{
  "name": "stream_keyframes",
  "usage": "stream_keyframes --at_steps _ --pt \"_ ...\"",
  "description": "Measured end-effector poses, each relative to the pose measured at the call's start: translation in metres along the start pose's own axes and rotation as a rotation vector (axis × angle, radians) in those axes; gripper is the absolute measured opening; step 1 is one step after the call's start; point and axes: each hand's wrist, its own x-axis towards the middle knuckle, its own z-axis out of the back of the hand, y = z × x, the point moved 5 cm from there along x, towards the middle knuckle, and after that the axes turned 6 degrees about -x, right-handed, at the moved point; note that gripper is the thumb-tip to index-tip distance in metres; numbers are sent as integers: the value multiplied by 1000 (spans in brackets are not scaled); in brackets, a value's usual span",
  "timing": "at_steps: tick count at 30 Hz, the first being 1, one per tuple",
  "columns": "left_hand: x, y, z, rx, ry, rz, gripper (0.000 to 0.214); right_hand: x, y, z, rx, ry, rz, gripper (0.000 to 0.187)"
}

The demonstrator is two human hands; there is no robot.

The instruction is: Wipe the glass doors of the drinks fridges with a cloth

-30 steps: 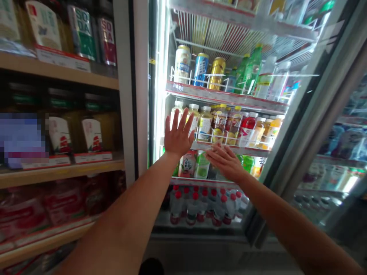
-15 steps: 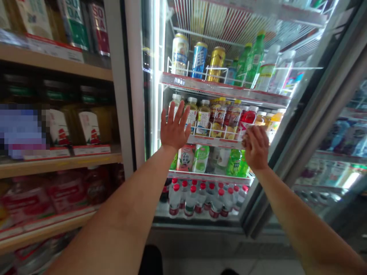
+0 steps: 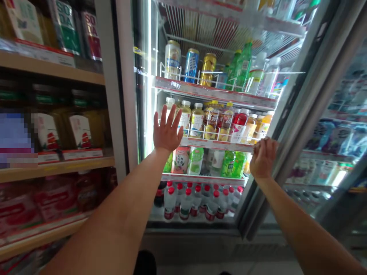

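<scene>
**Two hands at the glass door**

Head view: your left hand spreads its fingers at the middle shelf's left end. Your right hand curls its fingers round the glass door's edge. Likely heavy, stiff, slick: hold the frame.

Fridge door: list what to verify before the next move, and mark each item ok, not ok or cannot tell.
1. Grip of the right hand on the door edge: ok, fingers curled over it.
2. Load in the left hand: ok, open, fingers spread, holding nothing.
3. Contact under the left palm: cannot tell.
4. Stand of the juice bottles on the middle shelf: ok, upright.
5. Stand of the water bottles at the bottom: ok, upright.
</scene>
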Motion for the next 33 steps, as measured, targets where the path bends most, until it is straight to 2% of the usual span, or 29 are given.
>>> stream_keyframes --at_steps 3,4,5,6,8,10,11,12,14,15,16,17,18,21,22,23,24,25,27,29,30,31,33 --pt "0 0 1 2 -1 6 66 -20 13 -2 7 227 365 68" --pt "0 -1 1 0 0 5 66 -24 12 -1 11 264 457 69" --pt "0 0 2 -3 2 5 67 -25 7 1 7 271 490 69" --pt "0 0 2 -5 3 5 67 -21 -1 3 -5 244 456 69" --pt "0 0 1 -8 9 6 67 -11 -19 8 -40 132 254 67" --pt "1 0 1 -16 13 10 67 -7 -23 11 -63 57 106 67" --pt "1 0 1 -20 16 13 67 -9 -16 11 -59 69 123 67" --pt "1 0 1 -22 18 15 67 -12 -4 9 -41 120 210 69" --pt "0 0 1 -20 19 18 67 -23 22 4 29 277 474 71" --pt "0 0 1 -17 19 16 67 -25 30 3 65 339 564 71" --pt "0 0 0 -12 19 13 67 -23 33 1 92 364 589 70" --pt "0 0 0 -5 17 10 67 -15 30 0 110 341 541 68" --pt "0 0 1 2 14 5 66 -3 23 -1 121 273 424 66" --pt "-1 0 1 14 6 -4 65 31 -3 -3 133 -18 -59 68" --pt "0 0 1 9 4 -1 65 35 -4 -4 140 -77 -150 69" --pt "0 0 2 -1 4 5 65 37 2 -6 152 -96 -171 70" --pt "0 0 2 -10 5 11 65 36 13 -9 169 -70 -119 69" --pt "0 -1 2 -16 5 17 66 33 28 -11 191 -12 2 68" --pt "0 -1 3 -17 4 19 65 22 61 -13 233 149 332 67" --pt "0 -1 3 -15 6 15 65 16 78 -13 260 284 607 63" --pt "0 -1 3 -16 6 15 65 20 80 -13 269 323 677 60" --pt "0 -1 3 -16 7 15 65 29 77 -14 275 336 688 57" --pt "0 -1 3 -12 5 12 65 58 66 -16 275 284 557 55"
